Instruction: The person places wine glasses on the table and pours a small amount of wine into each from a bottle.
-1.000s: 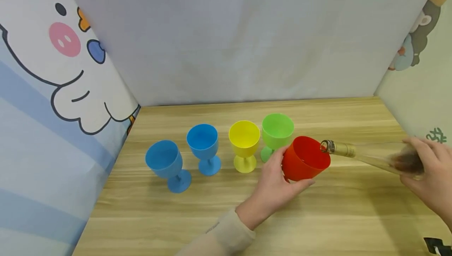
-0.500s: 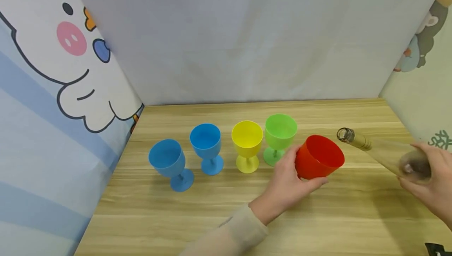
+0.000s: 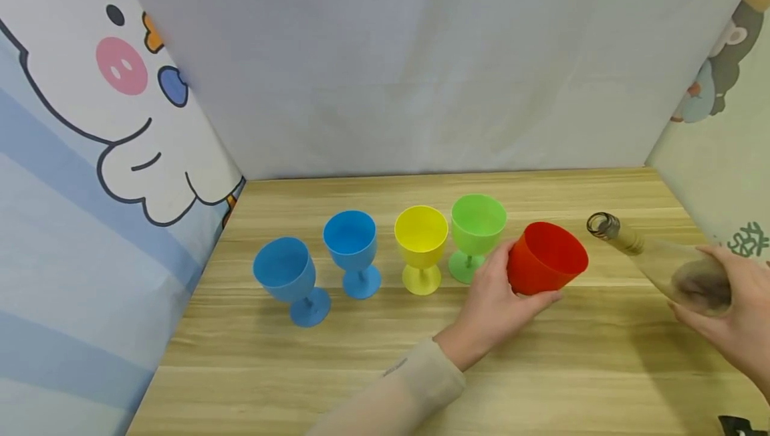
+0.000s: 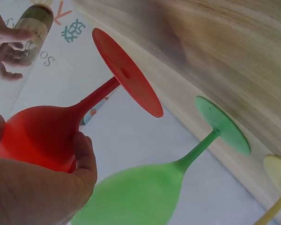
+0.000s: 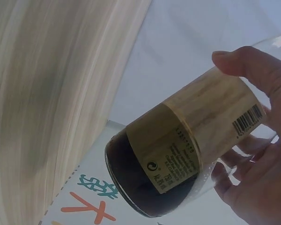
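My left hand (image 3: 496, 305) grips the bowl of a red goblet (image 3: 544, 261), whose foot hangs above the table in the left wrist view. At the right, my right hand (image 3: 730, 309) holds a clear glass bottle (image 3: 668, 265) by its body. The bottle is tilted, its open mouth apart from the goblet's rim and a little higher. Dark liquid (image 5: 140, 178) lies at the bottle's base in the right wrist view, beside a printed label (image 5: 171, 145). Just behind the left hand stands a green goblet (image 3: 478, 222).
A yellow goblet (image 3: 421, 239) and two blue goblets, one nearer the middle (image 3: 350, 242) and one at the left (image 3: 285, 269), stand upright on the wooden table (image 3: 271, 382). Printed walls enclose the sides. A black object (image 3: 735, 425) lies at the lower right corner.
The bottle's mouth has moved right and up, away from the red goblet's rim, and tilts up more. The left hand has shifted the red goblet slightly right and made it more upright.
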The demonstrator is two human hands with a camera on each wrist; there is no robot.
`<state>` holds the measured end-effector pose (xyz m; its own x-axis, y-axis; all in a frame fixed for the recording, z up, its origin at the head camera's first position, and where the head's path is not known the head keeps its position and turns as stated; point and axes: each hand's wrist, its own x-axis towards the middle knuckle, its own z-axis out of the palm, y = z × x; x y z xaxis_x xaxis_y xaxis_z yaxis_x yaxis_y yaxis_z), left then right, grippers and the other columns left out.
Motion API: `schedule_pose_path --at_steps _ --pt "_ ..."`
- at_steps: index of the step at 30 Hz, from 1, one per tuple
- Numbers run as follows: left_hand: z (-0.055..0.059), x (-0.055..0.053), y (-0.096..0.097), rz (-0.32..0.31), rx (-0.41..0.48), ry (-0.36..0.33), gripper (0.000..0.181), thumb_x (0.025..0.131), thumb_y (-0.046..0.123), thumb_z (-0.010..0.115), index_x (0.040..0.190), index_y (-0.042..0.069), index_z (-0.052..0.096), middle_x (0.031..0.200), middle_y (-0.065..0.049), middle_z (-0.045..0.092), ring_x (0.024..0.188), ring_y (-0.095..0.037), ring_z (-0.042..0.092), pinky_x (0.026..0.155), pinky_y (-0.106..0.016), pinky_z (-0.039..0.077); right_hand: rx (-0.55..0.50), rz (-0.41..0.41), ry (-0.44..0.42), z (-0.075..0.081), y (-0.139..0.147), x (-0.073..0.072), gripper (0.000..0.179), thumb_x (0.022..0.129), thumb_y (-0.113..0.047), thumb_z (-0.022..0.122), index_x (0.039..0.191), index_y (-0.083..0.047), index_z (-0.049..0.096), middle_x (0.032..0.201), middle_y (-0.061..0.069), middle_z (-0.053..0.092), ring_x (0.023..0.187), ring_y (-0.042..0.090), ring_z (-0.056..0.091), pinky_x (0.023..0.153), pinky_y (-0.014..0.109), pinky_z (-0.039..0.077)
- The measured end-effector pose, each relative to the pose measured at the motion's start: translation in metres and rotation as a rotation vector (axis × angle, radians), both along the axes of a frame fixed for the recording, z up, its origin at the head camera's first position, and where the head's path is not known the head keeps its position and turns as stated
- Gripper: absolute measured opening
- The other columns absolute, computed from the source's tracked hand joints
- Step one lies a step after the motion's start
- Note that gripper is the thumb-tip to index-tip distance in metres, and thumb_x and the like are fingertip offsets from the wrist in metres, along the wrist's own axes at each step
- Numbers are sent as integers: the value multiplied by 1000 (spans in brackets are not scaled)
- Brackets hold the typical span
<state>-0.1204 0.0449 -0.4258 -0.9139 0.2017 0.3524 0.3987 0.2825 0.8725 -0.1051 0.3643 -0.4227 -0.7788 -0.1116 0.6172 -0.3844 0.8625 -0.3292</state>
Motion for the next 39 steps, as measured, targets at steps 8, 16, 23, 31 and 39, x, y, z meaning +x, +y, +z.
schedule_pose_path --at_steps 8,16,23,31,39 --pt "-4 -5 7 20 3 13 75 80 25 90 140 15 47 126 8 57 111 -4 54 86 -18 49 -43 -8 2 1 -1 0 121 73 -93 42 135 11 50 114 43 54 93 61 48 98 69 29" --pt "-5 -11 16 20 -20 6 77 81 27 88 143 14 44 131 6 55 117 -7 50 88 -18 48 -65 3 6 -3 2 2 101 77 -72 72 137 7 52 111 39 59 88 56 55 78 16 26" --pt "-8 -16 23 18 -28 31 76 81 25 88 142 10 45 131 2 55 116 -6 50 90 -17 46 -56 10 6 0 -1 1 98 77 -70 72 134 8 54 108 38 60 83 53 55 70 25 29" --pt "-14 -25 32 67 -45 54 76 81 23 88 142 9 44 129 1 56 116 -6 51 92 -17 45 -169 35 36 -4 -3 1 87 66 -38 91 130 9 56 104 31 60 99 -12 38 79 10 25" --pt "-13 -35 39 70 -68 51 75 82 25 88 142 10 45 129 3 55 116 -5 49 91 -16 44 -118 25 39 -5 -1 -2 105 73 -79 65 128 9 55 103 34 61 91 5 46 71 19 30"
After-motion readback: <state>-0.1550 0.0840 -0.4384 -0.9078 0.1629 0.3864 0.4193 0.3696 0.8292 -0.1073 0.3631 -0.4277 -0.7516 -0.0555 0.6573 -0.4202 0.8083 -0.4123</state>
